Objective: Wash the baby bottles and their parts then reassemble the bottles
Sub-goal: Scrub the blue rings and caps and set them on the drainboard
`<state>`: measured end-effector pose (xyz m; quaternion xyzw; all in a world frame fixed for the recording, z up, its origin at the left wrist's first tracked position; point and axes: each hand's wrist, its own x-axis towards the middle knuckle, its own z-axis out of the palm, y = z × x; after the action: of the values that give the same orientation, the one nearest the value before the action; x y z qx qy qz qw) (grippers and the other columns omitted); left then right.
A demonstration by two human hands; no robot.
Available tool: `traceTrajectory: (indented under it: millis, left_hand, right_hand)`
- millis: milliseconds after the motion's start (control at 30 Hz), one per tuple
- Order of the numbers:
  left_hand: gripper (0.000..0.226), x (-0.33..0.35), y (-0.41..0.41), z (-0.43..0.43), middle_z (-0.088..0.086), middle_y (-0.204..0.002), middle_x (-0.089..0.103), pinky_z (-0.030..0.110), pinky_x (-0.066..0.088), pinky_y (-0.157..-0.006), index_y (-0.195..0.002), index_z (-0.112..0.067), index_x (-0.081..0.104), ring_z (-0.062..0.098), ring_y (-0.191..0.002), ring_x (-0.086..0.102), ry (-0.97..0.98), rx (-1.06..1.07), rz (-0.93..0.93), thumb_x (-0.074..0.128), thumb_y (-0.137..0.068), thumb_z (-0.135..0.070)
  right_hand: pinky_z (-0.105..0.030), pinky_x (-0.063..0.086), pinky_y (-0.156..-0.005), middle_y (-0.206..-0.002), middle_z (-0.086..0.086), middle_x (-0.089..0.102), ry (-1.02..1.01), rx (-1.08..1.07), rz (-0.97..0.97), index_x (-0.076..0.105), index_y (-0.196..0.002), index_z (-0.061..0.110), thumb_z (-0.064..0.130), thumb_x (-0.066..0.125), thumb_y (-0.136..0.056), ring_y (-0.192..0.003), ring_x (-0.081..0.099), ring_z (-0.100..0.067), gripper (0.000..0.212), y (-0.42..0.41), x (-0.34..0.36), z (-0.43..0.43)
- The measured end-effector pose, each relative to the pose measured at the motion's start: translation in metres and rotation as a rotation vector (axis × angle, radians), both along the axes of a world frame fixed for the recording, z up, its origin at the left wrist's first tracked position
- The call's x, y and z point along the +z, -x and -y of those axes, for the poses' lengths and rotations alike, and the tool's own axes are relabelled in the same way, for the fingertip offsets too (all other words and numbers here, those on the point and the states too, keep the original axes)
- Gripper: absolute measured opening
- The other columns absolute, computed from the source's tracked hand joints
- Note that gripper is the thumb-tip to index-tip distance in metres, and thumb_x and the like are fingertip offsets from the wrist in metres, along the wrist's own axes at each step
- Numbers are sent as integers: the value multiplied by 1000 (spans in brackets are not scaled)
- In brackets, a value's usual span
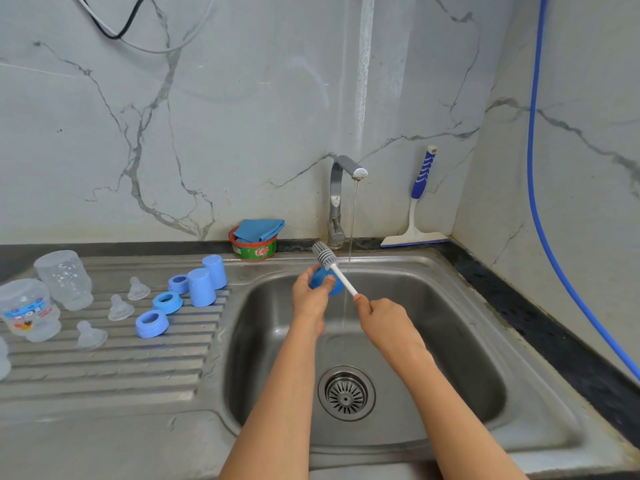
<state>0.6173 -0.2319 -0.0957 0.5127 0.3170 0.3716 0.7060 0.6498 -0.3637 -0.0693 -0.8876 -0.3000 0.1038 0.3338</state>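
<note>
**One blue cap (pixel 318 279) over the sink (pixel 450 341)**

Left, on the drainboard (pixel 104 368): clear bottles (pixel 64 278), nipples (pixel 120 307), blue rings (pixel 167 302), two more caps (pixel 202 286). Over the basin the left hand (pixel 309 299) grips the blue cap. The right hand (pixel 384 315) pinches the white handle of the brush (pixel 341 276), bristles just above the cap. Water runs from the tap (pixel 337 199) beside them.

A steel drainboard (pixel 104 368) is joined to the left of a sink basin (pixel 460 341). On its ridges are set two clear bottles (pixel 64 278) (pixel 29 308), three clear teats (pixel 138 289) (pixel 119 308) (pixel 90 336), three blue rings (pixel 179 284) (pixel 167 302) (pixel 151 323) and two blue caps (pixel 214 271) (pixel 201 286). A soap tub (pixel 253 251) is placed at the back edge.
</note>
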Motion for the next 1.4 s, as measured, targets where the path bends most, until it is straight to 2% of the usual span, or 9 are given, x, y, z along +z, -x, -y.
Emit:
traceTrajectory:
  millis: [200, 267, 467, 600, 733, 900, 1000, 1267, 1400]
  left_hand:
    - [44, 8, 6, -2, 8, -126, 52, 32, 46, -97, -139, -8, 44, 19, -111, 54, 145, 82, 155, 53, -96, -3]
    - [44, 10, 9, 0, 5, -125, 50, 36, 47, -97, -139, -13, 44, 20, -113, 54, 113, 14, 127, 52, -97, -4]
    - [39, 7, 8, 2, 8, -138, 45, 44, 52, -93, -136, -22, 49, 24, -120, 53, 55, -278, -4, 54, -97, -13]
    - [46, 8, 7, 3, 8, -137, 42, 38, 53, -92, -142, -16, 40, 23, -115, 53, 59, -80, 2, 51, -98, -8]
    - [50, 7, 7, 1, 9, -137, 41, 39, 50, -96, -143, -14, 34, 23, -116, 51, 49, 17, -26, 52, -97, -8]
    - [41, 0, 3, -3, 11, -134, 48, 42, 49, -99, -136, -14, 41, 24, -110, 53, 14, 125, -106, 53, -97, -12]
    - [40, 1, 6, -7, 10, -127, 49, 35, 51, -91, -135, -11, 41, 23, -107, 54, 77, 172, -72, 54, -97, -12]
    - [29, 8, 7, 2, 11, -126, 50, 36, 55, -84, -127, -10, 48, 21, -103, 56, 129, -128, -27, 51, -99, -16]
    - [25, 15, 6, 0, 14, -128, 49, 33, 52, -75, -125, -9, 44, 25, -106, 56, 243, -116, 70, 46, -101, -17]
  right_hand:
    - [-30, 39, -60, -72, -7, 50, 12, 42, -70, 38, -61, 17, 39, 28, -103, -76, 48, -26, 48, 2, 2, 7]
    - [-30, 38, -57, -70, -6, 49, 9, 35, -90, 40, -62, 17, 40, 28, -102, -77, 48, -25, 48, -1, 2, 8]
    - [-40, 48, -75, -66, -4, 46, -23, -13, -60, 37, -60, 19, 35, 29, -103, -77, 48, -26, 47, -6, 4, 9]
    - [-35, 45, -70, -69, -5, 46, 2, 14, -72, 39, -67, 14, 31, 26, -104, -73, 47, -26, 43, -2, 4, 9]
    - [-31, 41, -67, -66, -1, 45, 58, 25, -74, 45, -69, 12, 41, 30, -101, -60, 46, -20, 46, -3, 1, 8]
    - [-30, 40, -66, -71, -2, 47, 96, 51, -30, 50, -83, 7, 41, 31, -101, -74, 50, -25, 43, -3, -3, 6]
    - [-30, 39, -65, -73, -2, 48, 108, 64, -7, 50, -83, 8, 42, 31, -100, -74, 50, -25, 43, 0, -4, 4]
    - [-34, 44, -69, -76, -8, 51, 71, -18, -44, 56, -86, 6, 42, 28, -100, -75, 51, -27, 47, -15, -7, 2]
    - [-25, 33, -50, -65, -2, 44, 58, 4, -107, 44, -66, 15, 41, 28, -101, -54, 38, -15, 47, -13, -2, 7]
